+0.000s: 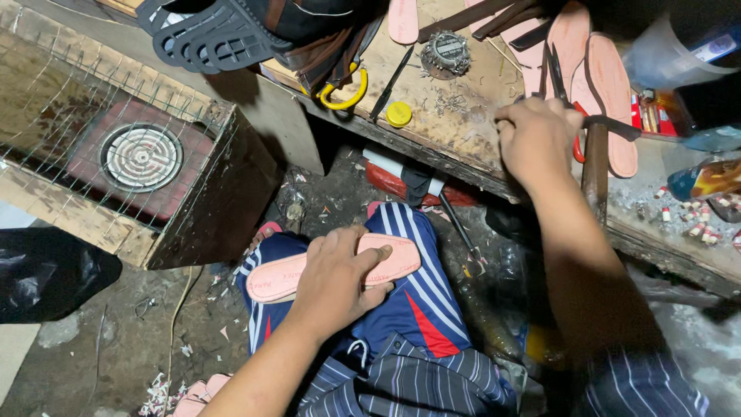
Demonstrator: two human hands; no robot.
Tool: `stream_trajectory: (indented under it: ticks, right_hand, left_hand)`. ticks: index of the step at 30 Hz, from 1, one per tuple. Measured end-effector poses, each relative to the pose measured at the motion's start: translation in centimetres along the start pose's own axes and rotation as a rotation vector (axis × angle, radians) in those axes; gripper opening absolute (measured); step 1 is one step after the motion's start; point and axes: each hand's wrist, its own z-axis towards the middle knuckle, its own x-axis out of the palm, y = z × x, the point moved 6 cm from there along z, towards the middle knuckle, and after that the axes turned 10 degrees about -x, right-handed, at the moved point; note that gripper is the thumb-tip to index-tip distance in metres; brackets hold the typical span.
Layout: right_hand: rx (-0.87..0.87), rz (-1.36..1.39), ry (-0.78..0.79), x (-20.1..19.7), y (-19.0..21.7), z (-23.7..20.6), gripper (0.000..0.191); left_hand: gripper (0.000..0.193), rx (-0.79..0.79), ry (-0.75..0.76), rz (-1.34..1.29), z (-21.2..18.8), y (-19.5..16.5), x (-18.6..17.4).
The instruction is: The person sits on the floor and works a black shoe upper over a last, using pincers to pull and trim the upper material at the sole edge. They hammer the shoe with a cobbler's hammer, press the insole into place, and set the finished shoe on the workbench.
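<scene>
Cluttered workbench (455, 123) is spanning the upper view. Below it, the left hand (336, 282) is lying on a pink sole (282, 276), fingers curled around it on the knee. On the bench, the right hand (534, 139) is closing beside the hammer (596, 158); whether pinching anything, unclear. Left of it, a round yellow cap (399, 114) is lying.

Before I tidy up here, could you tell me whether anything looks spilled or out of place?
Yes: small shavings litter the bench, and white scraps lie scattered on the floor.
</scene>
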Motion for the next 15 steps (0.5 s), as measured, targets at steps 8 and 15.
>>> stream_trajectory:
  ticks: [8,15]
  right_hand:
    - [-0.181,0.174,-0.036,3.1,2.9,3.3,0.036]
    - [-0.153,0.258,-0.1,4.2,1.4,2.9,0.024]
  left_hand:
    - [0.054,-0.009,-0.004,-0.01,0.0,0.1,0.0]
    - [0.056,-0.032,0.013,-0.007,0.0,0.3,-0.1]
